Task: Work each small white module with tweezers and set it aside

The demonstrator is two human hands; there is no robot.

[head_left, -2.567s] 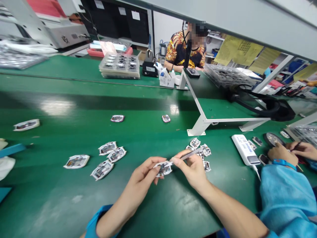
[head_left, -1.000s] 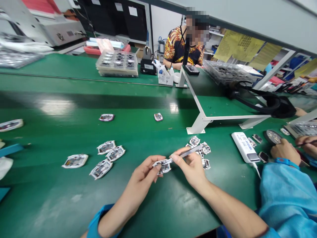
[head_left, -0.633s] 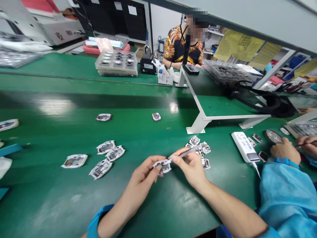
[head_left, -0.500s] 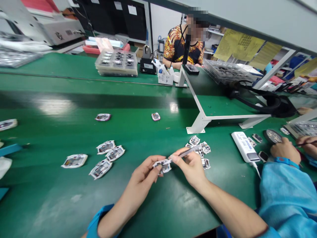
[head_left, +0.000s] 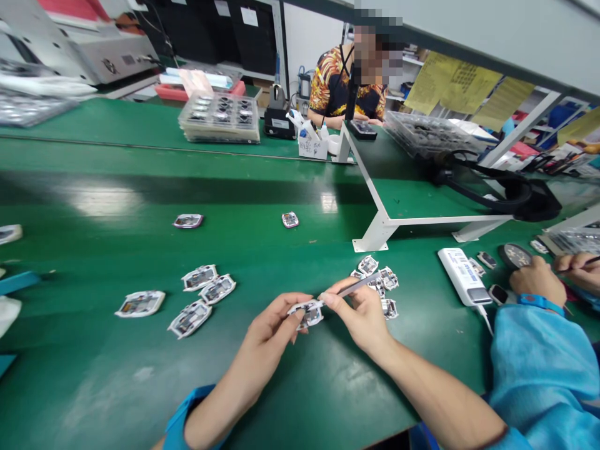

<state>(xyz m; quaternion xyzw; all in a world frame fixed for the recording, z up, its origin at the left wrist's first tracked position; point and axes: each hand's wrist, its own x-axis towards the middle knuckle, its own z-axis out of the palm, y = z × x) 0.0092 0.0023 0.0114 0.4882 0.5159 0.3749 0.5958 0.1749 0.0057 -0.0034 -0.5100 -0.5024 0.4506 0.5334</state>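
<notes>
Taking the white-legged shelf point(head_left: 407, 206) as the landmark, the small white case point(head_left: 311, 317) is sitting in front and to the left of it, low over the green table point(head_left: 281, 394); whether its underside is touching the tabletop I cannot tell. The left hand point(head_left: 276, 325) is gripping the case by its left end, thumb over the top and fingers curling behind. The right hand point(head_left: 363, 312), nearer the shelf's front left leg, is pinching a thin metal tool point(head_left: 360, 284), its near end pointing at the case's right end; whether the tip is touching is too small to tell. The case is looking light and stiff, probably plastic, with smooth edges that may be slipping a little under dry fingers. Its facing side is showing small parts, likely fragile, so the outer rim is seeming the safest place for holding, with the thumb pressing lightly and the metal staying off the parts. A pile of similar cases point(head_left: 388, 279) is lying in front of the shelf's left leg, beyond the right hand, while three more cases point(head_left: 218, 289) are resting farther left of the shelf.
</notes>
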